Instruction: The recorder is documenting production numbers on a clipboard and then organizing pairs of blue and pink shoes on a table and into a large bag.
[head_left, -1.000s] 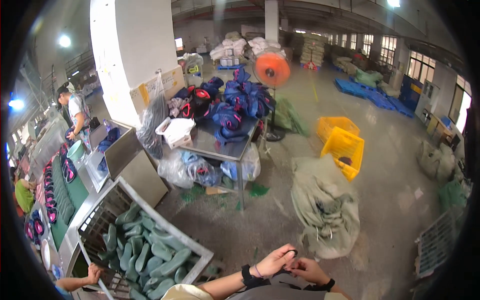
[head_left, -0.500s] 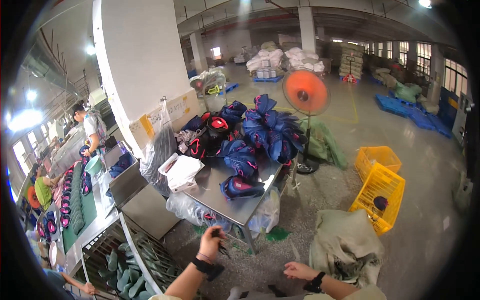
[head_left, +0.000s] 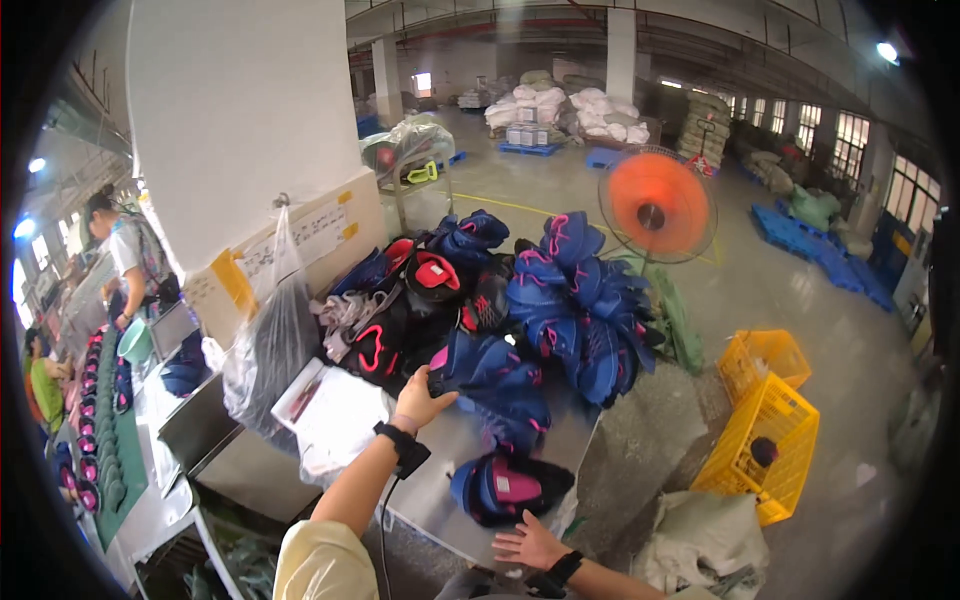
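A metal table (head_left: 420,505) stands before me, piled with navy shoe uppers. My left hand (head_left: 425,402) reaches over it with fingers curled beside a stack of blue shoe uppers (head_left: 490,375). Something small and dark shows at those fingers, but I cannot make out what it is. Nearer the table's front lies a single blue shoe upper (head_left: 513,487) with a pink patch. Just below it, my right hand (head_left: 533,543) is open, fingers spread and holding nothing. Black shoes with red-pink linings (head_left: 433,275) lie farther back.
A white sheet-covered box (head_left: 340,415) and a hanging plastic bag (head_left: 270,350) are at the left. An orange fan (head_left: 655,205) stands behind the table. Yellow crates (head_left: 800,450) and a pale sack (head_left: 710,545) lie right. Another person (head_left: 130,260) is at a conveyor, far left.
I have come closer to the table. My left hand has moved up to the stack of shoe uppers. My right hand has moved left beside the single upper, and its fingers have spread.
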